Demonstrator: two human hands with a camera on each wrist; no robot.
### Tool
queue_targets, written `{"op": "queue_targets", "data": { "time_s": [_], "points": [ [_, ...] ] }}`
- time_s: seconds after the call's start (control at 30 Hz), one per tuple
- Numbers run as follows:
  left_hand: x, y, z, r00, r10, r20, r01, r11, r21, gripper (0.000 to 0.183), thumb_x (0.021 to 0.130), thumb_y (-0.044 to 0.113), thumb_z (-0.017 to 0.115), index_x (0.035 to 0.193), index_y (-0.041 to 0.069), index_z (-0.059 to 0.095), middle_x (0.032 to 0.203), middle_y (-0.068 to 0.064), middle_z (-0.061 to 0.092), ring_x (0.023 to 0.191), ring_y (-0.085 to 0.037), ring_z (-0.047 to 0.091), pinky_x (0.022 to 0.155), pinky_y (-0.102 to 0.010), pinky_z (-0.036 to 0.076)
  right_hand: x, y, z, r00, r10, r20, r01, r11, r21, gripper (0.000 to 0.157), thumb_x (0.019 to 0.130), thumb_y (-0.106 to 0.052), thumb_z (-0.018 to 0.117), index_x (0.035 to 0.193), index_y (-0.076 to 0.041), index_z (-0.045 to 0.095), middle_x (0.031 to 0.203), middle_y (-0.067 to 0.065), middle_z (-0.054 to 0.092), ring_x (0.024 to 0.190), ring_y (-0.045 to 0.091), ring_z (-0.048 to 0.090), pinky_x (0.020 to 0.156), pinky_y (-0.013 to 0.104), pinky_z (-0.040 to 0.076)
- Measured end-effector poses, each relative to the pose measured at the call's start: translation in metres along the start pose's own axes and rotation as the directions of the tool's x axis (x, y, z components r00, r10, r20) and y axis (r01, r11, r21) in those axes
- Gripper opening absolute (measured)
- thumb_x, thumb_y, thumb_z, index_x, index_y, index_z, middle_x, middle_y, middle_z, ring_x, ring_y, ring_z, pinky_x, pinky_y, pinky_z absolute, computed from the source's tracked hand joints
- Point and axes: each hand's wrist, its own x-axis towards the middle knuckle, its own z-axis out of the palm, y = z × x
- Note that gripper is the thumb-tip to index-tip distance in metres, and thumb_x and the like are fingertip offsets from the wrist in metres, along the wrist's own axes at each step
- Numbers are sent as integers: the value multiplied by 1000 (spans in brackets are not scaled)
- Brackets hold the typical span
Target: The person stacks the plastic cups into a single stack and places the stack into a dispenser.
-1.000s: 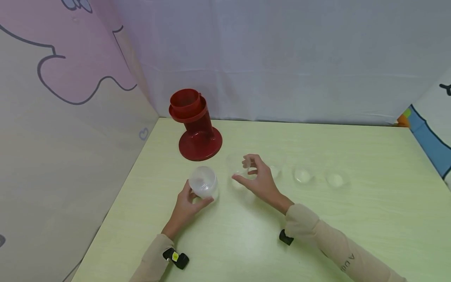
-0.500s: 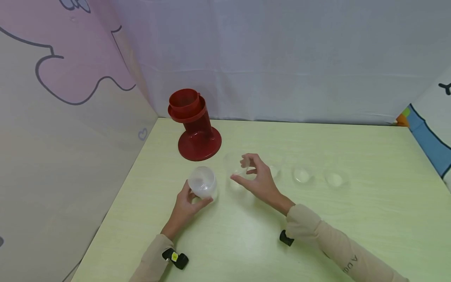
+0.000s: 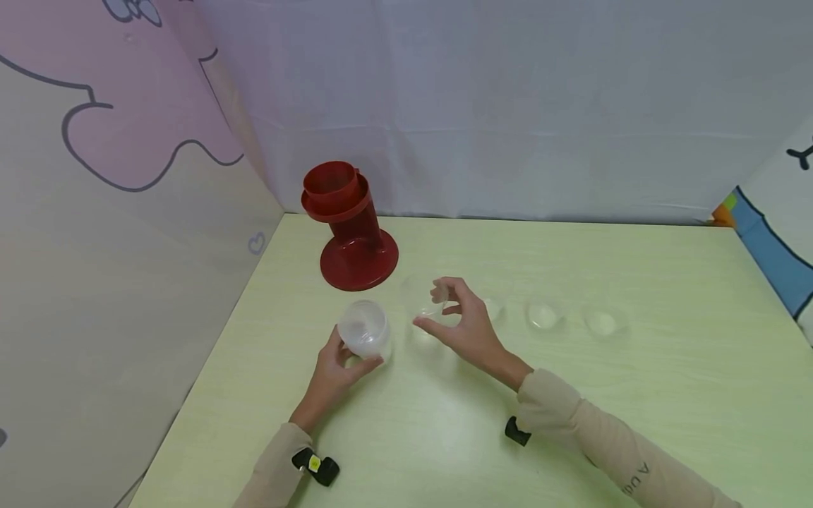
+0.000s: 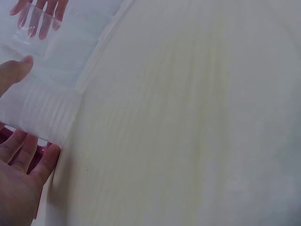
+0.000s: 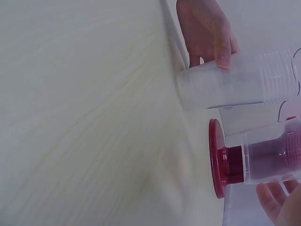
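Observation:
My left hand (image 3: 333, 374) grips a stack of translucent plastic cups (image 3: 365, 330) low down, thumb on one side and fingers on the other. In the right wrist view this stack (image 5: 235, 82) stands upright on the table, with close-set ribs near its top. To its right, my right hand (image 3: 468, 321) holds a clear plastic cup (image 3: 422, 300) between curved fingers and thumb. The right wrist view shows that cup (image 5: 268, 153) raised above the tabletop, overlapping the red stand (image 5: 231, 165). Its clear wall is hard to make out from above.
A red stand (image 3: 358, 257) with a round base and a wide red cup-shaped top (image 3: 333, 185) is at the back left. Clear cups (image 3: 544, 315) stand in a row right of my right hand on the pale table (image 3: 571, 268). Cloth walls (image 3: 508, 106) border the table.
Both hands keep their hold on the cups and stay almost in place. The head view has shifted only slightly.

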Motion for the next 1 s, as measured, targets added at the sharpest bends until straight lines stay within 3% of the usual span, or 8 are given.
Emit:
{"op": "queue_targets", "data": {
  "time_s": [0.27, 0.53, 0.77, 1.0],
  "points": [
    [0, 0, 0, 1000, 10, 0, -10, 1000, -5, 75, 75, 12, 80, 137, 8, 37, 131, -10, 49, 118, -25, 49, 100, -41, 42, -1, -5, 1, 1000, -1, 2, 1, 1000, 20, 56, 75, -22, 81, 121, -15, 49, 105, -1, 58, 101, 22, 57, 82, 45, 52],
    [0, 0, 0, 1000, 8, 2, -8, 1000, -5, 75, 76, 12, 80, 137, 7, 37, 132, -10, 48, 119, -24, 48, 101, -41, 41, 0, -14, 0, 1000, -14, 3, 14, 999, 29, 58, 75, -21, 82, 122, -15, 49, 106, -1, 58, 102, 26, 56, 82, 41, 52],
    [1, -2, -1, 1000, 23, 11, -23, 1000, -13, 76, 76, 11, 80, 138, 8, 36, 132, -8, 48, 120, -22, 48, 101, -41, 41, -4, -58, -5, 1000, -4, 11, 3, 998, 69, 54, 75, -6, 79, 119, 0, 50, 104, 14, 58, 101, 36, 55, 83, 55, 49],
    [1, 0, -1, 1000, 17, 12, -17, 1000, -11, 76, 76, 12, 80, 139, 8, 36, 133, -9, 48, 120, -23, 47, 102, -41, 40, -4, -65, -6, 1000, -22, 9, 22, 997, 73, 55, 74, -5, 80, 119, 0, 50, 104, 14, 58, 102, 37, 55, 83, 54, 49]
  ]
}}
